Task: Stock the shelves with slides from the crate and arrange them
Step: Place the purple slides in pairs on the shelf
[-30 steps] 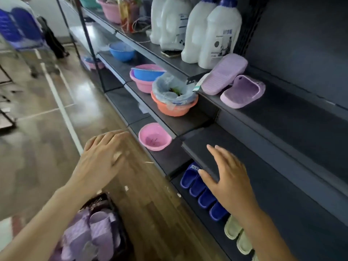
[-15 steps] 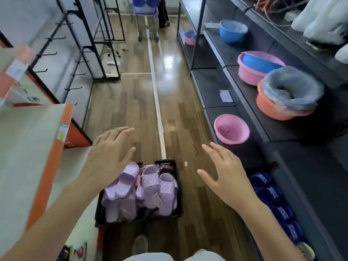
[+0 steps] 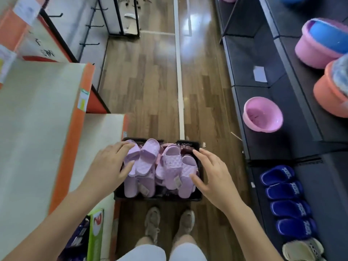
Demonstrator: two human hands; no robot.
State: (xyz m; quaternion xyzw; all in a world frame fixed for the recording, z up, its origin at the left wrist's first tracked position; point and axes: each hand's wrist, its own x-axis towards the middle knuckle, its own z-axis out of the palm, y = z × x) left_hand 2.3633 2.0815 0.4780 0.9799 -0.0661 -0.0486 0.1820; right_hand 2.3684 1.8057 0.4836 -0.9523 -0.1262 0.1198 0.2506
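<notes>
- The left hand (image 3: 108,166) has its fingers spread wide and nearly straight, holding nothing. Its fingertips overlap the leftmost of the lilac slides (image 3: 169,166); whether they touch it cannot be told.
- The right hand (image 3: 214,176) is also spread wide and holds nothing. Its thumb tip is just beside the rightmost slide, and its other fingertips are over the right rim of the black crate (image 3: 158,198).
- The lilac slides lie heaped in the black crate, between the two thumbs.
- Well to the right of the right fingers, the dark shelf (image 3: 329,185) carries a row of blue slides (image 3: 288,202), with a pink basin (image 3: 263,117) on the shelf beyond them.
</notes>
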